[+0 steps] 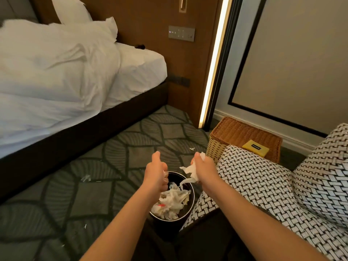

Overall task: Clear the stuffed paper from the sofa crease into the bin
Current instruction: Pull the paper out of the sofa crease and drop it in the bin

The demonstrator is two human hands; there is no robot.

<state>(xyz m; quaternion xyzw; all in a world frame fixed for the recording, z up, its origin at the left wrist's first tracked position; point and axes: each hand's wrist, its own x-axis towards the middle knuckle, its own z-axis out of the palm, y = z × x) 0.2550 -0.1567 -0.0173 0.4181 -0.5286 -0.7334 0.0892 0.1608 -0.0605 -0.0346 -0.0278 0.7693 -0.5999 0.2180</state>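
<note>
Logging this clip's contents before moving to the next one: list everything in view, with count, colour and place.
round black bin: one, black, on carpet beside sofa
crumpled paper heap: one, white, inside the bin
torn paper piece: one, white, in right hand above bin
woven-pattern sofa: one, black-and-white, right
wicker basket: one, tan, behind sofa arm
flat yellow box: one, yellow, on basket lid
bed with duvet: one, white on dark base, left
patterned carpet: one, grey-green, floor, few white scraps
left hand: one, over bin, fingers curled, contents unclear
right hand: one, gripping torn paper
</note>
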